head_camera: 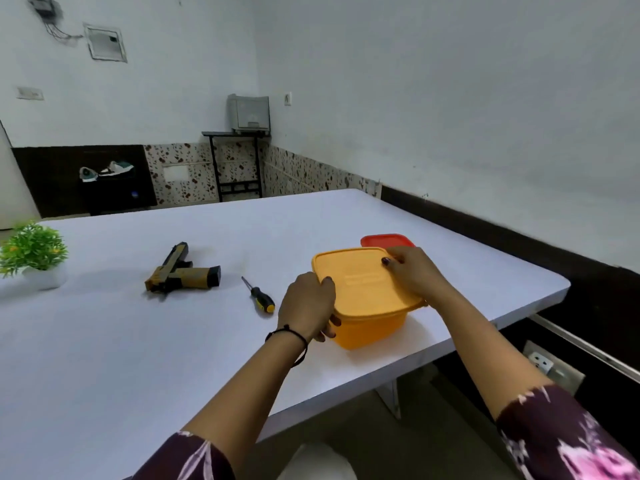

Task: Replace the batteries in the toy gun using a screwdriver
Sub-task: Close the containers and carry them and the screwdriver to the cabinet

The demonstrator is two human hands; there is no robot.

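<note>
A tan and black toy gun (181, 273) lies on its side on the white table (138, 341), left of centre. A screwdriver (259, 295) with a black and yellow handle lies just right of it. An orange lidded box (363, 296) stands near the table's right edge. My left hand (308, 304) grips the box's left side, fingers curled round the wall and lid rim. My right hand (410, 273) holds the lid's far right corner, thumb on top. No batteries are visible.
A red-lidded container (386, 240) sits right behind the orange box. A small green plant in a white pot (34, 254) stands at the table's left edge. The table's right edge runs close to the box; a wall socket (542, 363) is below it.
</note>
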